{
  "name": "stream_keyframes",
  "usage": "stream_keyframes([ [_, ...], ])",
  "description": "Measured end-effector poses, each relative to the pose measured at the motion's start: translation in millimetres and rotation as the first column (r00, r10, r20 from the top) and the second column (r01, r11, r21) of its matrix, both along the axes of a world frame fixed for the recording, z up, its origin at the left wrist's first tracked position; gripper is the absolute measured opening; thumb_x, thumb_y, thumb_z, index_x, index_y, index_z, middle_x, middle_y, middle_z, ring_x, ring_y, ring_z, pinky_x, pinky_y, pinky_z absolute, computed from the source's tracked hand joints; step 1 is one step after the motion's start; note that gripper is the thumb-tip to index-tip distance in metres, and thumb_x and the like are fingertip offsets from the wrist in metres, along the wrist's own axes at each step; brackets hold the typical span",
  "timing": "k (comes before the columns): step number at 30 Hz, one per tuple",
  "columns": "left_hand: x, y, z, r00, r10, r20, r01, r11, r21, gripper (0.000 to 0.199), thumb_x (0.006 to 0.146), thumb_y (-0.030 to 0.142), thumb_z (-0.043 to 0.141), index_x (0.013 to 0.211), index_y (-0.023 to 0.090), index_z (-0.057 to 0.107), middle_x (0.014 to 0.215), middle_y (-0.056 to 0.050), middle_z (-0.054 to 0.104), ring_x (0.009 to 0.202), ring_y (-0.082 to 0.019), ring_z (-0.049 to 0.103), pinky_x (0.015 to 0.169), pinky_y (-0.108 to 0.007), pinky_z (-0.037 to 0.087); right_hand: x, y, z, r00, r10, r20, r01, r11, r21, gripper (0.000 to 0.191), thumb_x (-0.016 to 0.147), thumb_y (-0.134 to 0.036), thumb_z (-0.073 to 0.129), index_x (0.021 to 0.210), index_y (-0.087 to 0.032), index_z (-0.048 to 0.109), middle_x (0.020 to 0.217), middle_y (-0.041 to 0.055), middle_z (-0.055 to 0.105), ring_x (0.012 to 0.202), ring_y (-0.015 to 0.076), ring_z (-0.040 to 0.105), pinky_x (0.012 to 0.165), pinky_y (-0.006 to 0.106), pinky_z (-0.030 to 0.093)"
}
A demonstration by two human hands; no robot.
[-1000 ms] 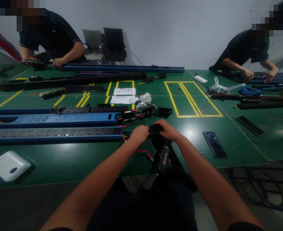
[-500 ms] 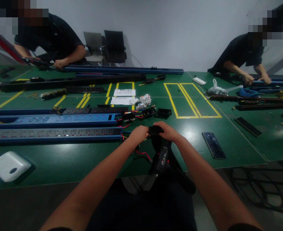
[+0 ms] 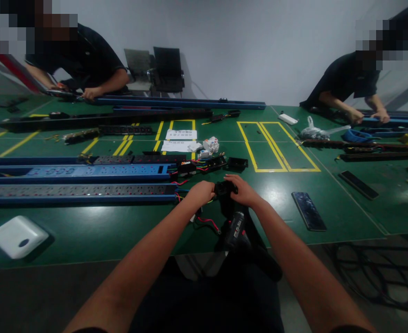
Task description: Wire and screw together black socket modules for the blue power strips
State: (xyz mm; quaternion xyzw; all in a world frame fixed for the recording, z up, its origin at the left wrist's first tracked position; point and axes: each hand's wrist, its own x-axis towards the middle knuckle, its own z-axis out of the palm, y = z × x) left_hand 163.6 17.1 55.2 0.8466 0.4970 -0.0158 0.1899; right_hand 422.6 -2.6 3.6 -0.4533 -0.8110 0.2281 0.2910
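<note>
A small black housing [image 3: 224,188] is held between my two hands above the green table. My left hand [image 3: 204,192] grips its left side, beside coloured wires that run from the blue power strip [image 3: 148,199]. My right hand [image 3: 242,189] has its fingers curled round the right side. Below the hands lies a black power tool [image 3: 238,226] near the table edge, with a red wire [image 3: 209,223] to its left. A black open box [image 3: 237,163] and a wired black module [image 3: 216,162] sit just beyond my hands.
The green table [image 3: 269,203] carries a phone [image 3: 308,211] at right, a white device [image 3: 19,237] at left, white connectors [image 3: 211,144] and paper labels [image 3: 181,135]. Two people work across the table, one at each side, holding long blue strips [image 3: 183,102].
The black housing is tilted a little differently, showing more of its inside. My hands remain on it. The whole view has shifted slightly.
</note>
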Motion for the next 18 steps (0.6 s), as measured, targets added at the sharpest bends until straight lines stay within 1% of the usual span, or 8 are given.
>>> stream_keyframes([
  [3,1,-18,12.7,0.999,0.023,0.039,-0.026,0.997,0.067,0.017,0.103,0.03,0.067,0.11,0.019,0.078,0.113,-0.016,0.079,0.107,-0.03,0.075,0.093,-0.036,0.053,-2,-4,3.2,0.999,-0.034,0.024,0.033,0.999,0.03,0.081,0.077,-0.006,0.061,0.157,-0.02,0.059,0.161,0.0162,0.057,0.151,0.0305,0.054,0.128,0.053,0.042],
  [5,6,-44,19.3,0.99,0.051,0.133,-0.064,0.994,0.091,0.022,0.108,0.033,0.059,0.112,0.018,0.074,0.114,-0.016,0.078,0.107,-0.029,0.074,0.094,-0.037,0.054,-5,-7,5.2,0.996,-0.074,0.048,0.07,0.995,0.068,0.082,0.076,-0.007,0.06,0.157,-0.02,0.058,0.159,0.0156,0.058,0.149,0.0304,0.055,0.127,0.053,0.043],
  [8,20,-95,20.8,0.969,0.063,0.239,-0.061,0.998,-0.018,0.032,0.11,0.046,0.056,0.113,0.019,0.071,0.114,-0.015,0.076,0.107,-0.03,0.075,0.093,-0.038,0.055,-9,-10,11.0,0.984,-0.164,0.065,0.155,0.98,0.124,0.075,0.077,-0.008,0.061,0.151,-0.021,0.061,0.152,0.0146,0.061,0.146,0.0312,0.055,0.126,0.054,0.043],
  [11,35,-138,14.4,0.974,0.085,0.208,-0.061,0.991,-0.118,0.043,0.106,0.054,0.061,0.129,0.018,0.066,0.121,-0.017,0.075,0.108,-0.033,0.076,0.09,-0.039,0.056,-9,-19,26.0,0.945,-0.322,0.05,0.31,0.935,0.172,0.058,0.089,-0.015,0.061,0.146,-0.02,0.064,0.142,0.0175,0.064,0.138,0.0347,0.057,0.124,0.058,0.044],
  [13,41,-151,10.3,0.981,0.092,0.171,-0.064,0.985,-0.159,0.045,0.108,0.054,0.058,0.132,0.017,0.064,0.121,-0.017,0.075,0.108,-0.034,0.076,0.09,-0.04,0.057,-6,-40,41.1,0.889,-0.454,0.058,0.441,0.883,0.159,0.047,0.098,-0.025,0.059,0.145,-0.018,0.064,0.131,0.0185,0.067,0.127,0.0348,0.063,0.117,0.055,0.049],
  [14,43,-152,9.2,0.983,0.092,0.16,-0.066,0.984,-0.164,0.044,0.109,0.054,0.056,0.133,0.017,0.063,0.121,-0.017,0.075,0.109,-0.033,0.076,0.09,-0.04,0.057,-3,-56,49.1,0.864,-0.497,0.082,0.487,0.866,0.117,0.046,0.101,-0.029,0.057,0.146,-0.017,0.063,0.126,0.0179,0.069,0.119,0.0332,0.067,0.111,0.051,0.052],
  [16,42,-145,9.2,0.986,0.079,0.145,-0.058,0.988,-0.145,0.04,0.113,0.05,0.05,0.13,0.017,0.063,0.121,-0.016,0.075,0.111,-0.032,0.076,0.092,-0.039,0.058,3,-99,62.9,0.849,-0.48,0.22,0.503,0.862,-0.06,0.049,0.104,-0.034,0.056,0.151,-0.017,0.059,0.113,0.0136,0.074,0.103,0.0299,0.072,0.097,0.044,0.056],
  [18,39,-130,10.9,0.992,0.035,0.118,-0.023,0.995,-0.097,0.035,0.116,0.042,0.043,0.126,0.018,0.065,0.121,-0.015,0.075,0.112,-0.03,0.076,0.094,-0.038,0.058,5,-150,70.3,0.83,-0.415,0.373,0.515,0.827,-0.226,0.058,0.106,-0.039,0.056,0.16,-0.017,0.052,0.109,0.0121,0.077,0.096,0.0293,0.075,0.09,0.041,0.056],
])
